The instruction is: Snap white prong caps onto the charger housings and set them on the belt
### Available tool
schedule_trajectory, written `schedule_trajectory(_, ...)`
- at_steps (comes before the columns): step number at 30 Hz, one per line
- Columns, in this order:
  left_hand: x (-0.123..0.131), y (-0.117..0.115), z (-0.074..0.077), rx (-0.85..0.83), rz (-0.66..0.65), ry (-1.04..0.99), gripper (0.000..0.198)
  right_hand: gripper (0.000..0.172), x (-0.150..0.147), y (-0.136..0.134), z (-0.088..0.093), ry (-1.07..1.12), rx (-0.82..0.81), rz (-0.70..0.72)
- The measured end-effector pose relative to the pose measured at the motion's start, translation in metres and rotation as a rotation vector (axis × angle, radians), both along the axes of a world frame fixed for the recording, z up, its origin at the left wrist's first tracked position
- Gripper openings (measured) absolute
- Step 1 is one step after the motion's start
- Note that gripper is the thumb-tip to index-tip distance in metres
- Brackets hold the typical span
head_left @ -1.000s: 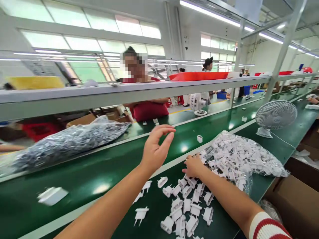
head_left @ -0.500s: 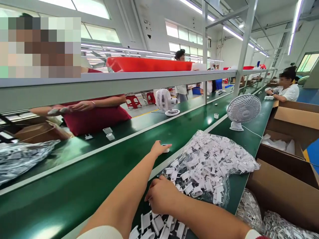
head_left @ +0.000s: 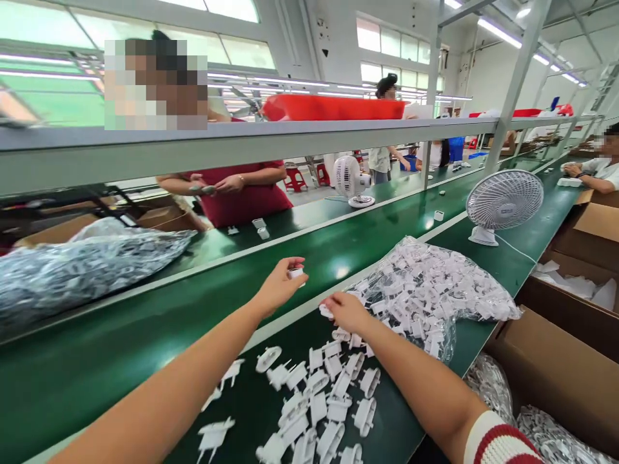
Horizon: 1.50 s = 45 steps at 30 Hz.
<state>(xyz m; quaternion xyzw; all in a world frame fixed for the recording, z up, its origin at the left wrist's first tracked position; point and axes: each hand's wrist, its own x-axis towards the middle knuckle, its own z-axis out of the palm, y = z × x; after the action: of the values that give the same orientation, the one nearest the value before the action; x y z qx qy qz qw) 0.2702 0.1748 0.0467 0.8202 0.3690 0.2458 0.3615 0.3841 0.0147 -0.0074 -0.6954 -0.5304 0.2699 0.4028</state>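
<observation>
Just above the dark green conveyor belt [head_left: 145, 335], the left hand [head_left: 278, 289] has its grip clamped on a small white plastic cap [head_left: 296, 273], thumb and fingertips pinching it. Close beside it, the right hand [head_left: 345, 310] reaches palm-down with curled fingers to the near edge of the clear plastic bag of white parts [head_left: 435, 290]; whether its grip is closed on a piece I cannot tell. Below both forearms, loose white plastic plug pieces [head_left: 319, 393] lie scattered on the green surface. Right of the bag stand a white desk fan [head_left: 503, 203] and brown cardboard boxes [head_left: 556, 374]. Across the belt lies a grey bag of parts [head_left: 82, 270], and behind it a person in a red shirt [head_left: 242, 196] works under the grey shelf rail [head_left: 193, 145].
</observation>
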Motion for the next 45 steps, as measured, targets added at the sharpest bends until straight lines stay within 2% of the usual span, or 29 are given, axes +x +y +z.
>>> schedule_trajectory(2,-0.063,-0.031,0.011,-0.03,0.007,-0.07,0.064,0.037,0.0,-0.004,0.009,0.209,0.012,0.044)
schedule_trajectory(4,-0.125,-0.073,0.015,-0.07,0.03,-0.13,0.064,0.045,0.0,-0.012,0.017,0.397,0.026,0.11)
schedule_trajectory(6,-0.177,-0.121,0.009,-0.084,0.064,-0.166,0.058,0.048,0.0,-0.021,0.024,0.548,0.025,0.179)
schedule_trajectory(7,-0.196,-0.144,0.003,-0.071,0.09,-0.175,0.054,0.041,0.0,-0.025,0.026,0.611,0.019,0.212)
schedule_trajectory(8,-0.21,-0.165,-0.006,-0.043,0.119,-0.177,0.049,0.035,0.0,-0.028,0.028,0.665,0.007,0.243)
schedule_trajectory(10,-0.227,-0.202,-0.027,0.037,0.176,-0.168,0.042,0.035,-0.004,-0.033,0.032,0.752,-0.037,0.305)
schedule_trajectory(12,-0.231,-0.228,-0.051,0.121,0.205,-0.147,0.04,0.04,-0.014,-0.038,0.036,0.806,-0.093,0.365)
schedule_trajectory(15,-0.226,-0.253,-0.079,0.211,0.184,-0.142,0.043,0.042,-0.039,-0.045,0.044,0.821,-0.162,0.416)
schedule_trajectory(17,-0.222,-0.262,-0.089,0.191,0.128,-0.143,0.052,0.041,-0.057,-0.05,0.05,0.789,-0.204,0.415)
schedule_trajectory(20,-0.223,-0.271,-0.094,0.099,0.084,-0.124,0.07,0.041,-0.08,-0.061,0.056,0.689,-0.26,0.422)
schedule_trajectory(23,-0.229,-0.277,-0.097,0.08,0.238,-0.115,0.074,0.04,-0.096,-0.077,0.057,0.576,-0.269,0.455)
schedule_trajectory(25,-0.234,-0.28,-0.098,0.05,0.349,-0.134,0.069,0.037,-0.106,-0.09,0.054,0.506,-0.25,0.459)
schedule_trajectory(27,-0.241,-0.281,-0.096,0.01,0.361,-0.169,0.055,0.033,-0.114,-0.103,0.05,0.435,-0.223,0.464)
schedule_trajectory(29,-0.247,-0.28,-0.093,-0.029,0.25,-0.203,0.041,0.027,-0.12,-0.113,0.046,0.36,-0.185,0.472)
schedule_trajectory(32,-0.255,-0.276,-0.087,-0.094,0.061,-0.234,0.047,0.022,-0.128,-0.121,0.042,0.201,-0.071,0.449)
schedule_trajectory(35,-0.257,-0.274,-0.085,-0.121,0.07,-0.252,0.049,0.016,-0.134,-0.124,0.04,-0.02,0.059,0.446)
schedule_trajectory(40,-0.254,-0.274,-0.085,-0.107,0.128,-0.271,0.029,0.016,-0.147,-0.123,0.037,-0.322,0.274,0.61)
schedule_trajectory(45,-0.252,-0.272,-0.087,-0.116,0.112,-0.35,0.025,0.018,-0.154,-0.12,0.034,-0.504,0.389,0.763)
